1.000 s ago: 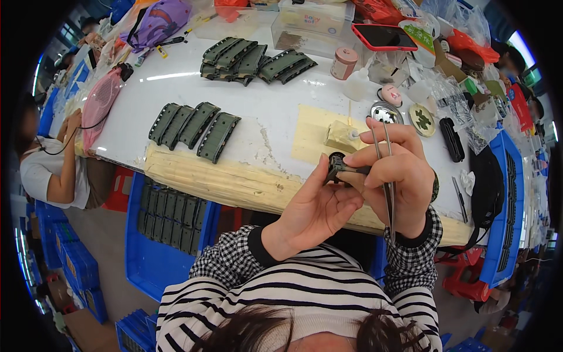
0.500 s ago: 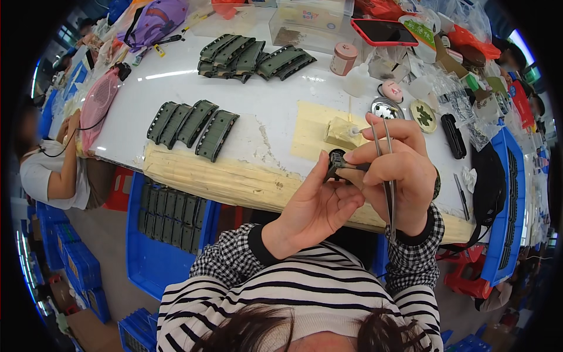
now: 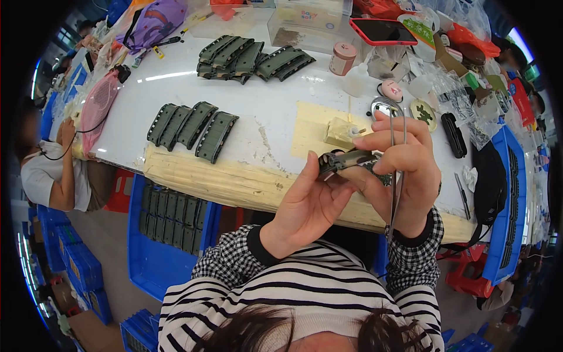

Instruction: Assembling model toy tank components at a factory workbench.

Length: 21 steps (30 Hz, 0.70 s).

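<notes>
Over the table's near edge, my left hand (image 3: 300, 218) pinches the left end of a curved, dark green and camouflage plastic part (image 3: 356, 157). My right hand (image 3: 407, 170) steadies the same part by its right side. Steel tweezers (image 3: 400, 186) are also tucked in that hand, tips pointing up and away from the part. Just beyond my fingers is a yellow-wrapped block (image 3: 339, 132) with a small white nozzle, set on yellow paper (image 3: 304, 132). Similar green curved parts (image 3: 216, 136) lie in a row to the left, and more are stacked in a pile (image 3: 233, 56) farther back.
A blue crate (image 3: 136, 261) of green parts sits below the table edge at left. Toward the right are a round tin (image 3: 423, 114) with green bits, a black case (image 3: 453, 136), a pen (image 3: 461, 195) and a red-edged phone (image 3: 384, 32). Another person (image 3: 58, 176) sits at far left.
The held part has turned from nearly end-on to lengthwise, now pointing right. My left hand has shifted slightly left, and the tweezers have swung a little to the right.
</notes>
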Motion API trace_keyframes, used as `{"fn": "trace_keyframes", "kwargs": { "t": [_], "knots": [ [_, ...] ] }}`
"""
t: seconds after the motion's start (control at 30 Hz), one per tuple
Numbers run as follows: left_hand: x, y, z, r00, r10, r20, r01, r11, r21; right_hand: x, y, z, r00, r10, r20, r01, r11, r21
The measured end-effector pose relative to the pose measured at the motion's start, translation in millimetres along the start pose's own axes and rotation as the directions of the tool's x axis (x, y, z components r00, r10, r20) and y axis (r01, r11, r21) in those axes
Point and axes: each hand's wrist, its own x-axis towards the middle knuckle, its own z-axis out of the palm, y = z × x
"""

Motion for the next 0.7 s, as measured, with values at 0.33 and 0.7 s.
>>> {"fn": "trace_keyframes", "kwargs": {
  "t": [0.33,0.7],
  "knots": [
    [-16,12,-3,0.96,0.26,0.101,-0.279,0.906,0.318,-19,-9,3,0.908,0.415,0.051,-0.392,0.803,0.448],
    [-18,11,-20,0.916,0.323,0.24,-0.364,0.416,0.833,-29,-9,-2,0.864,0.479,0.157,-0.486,0.706,0.516]
  ]
}}
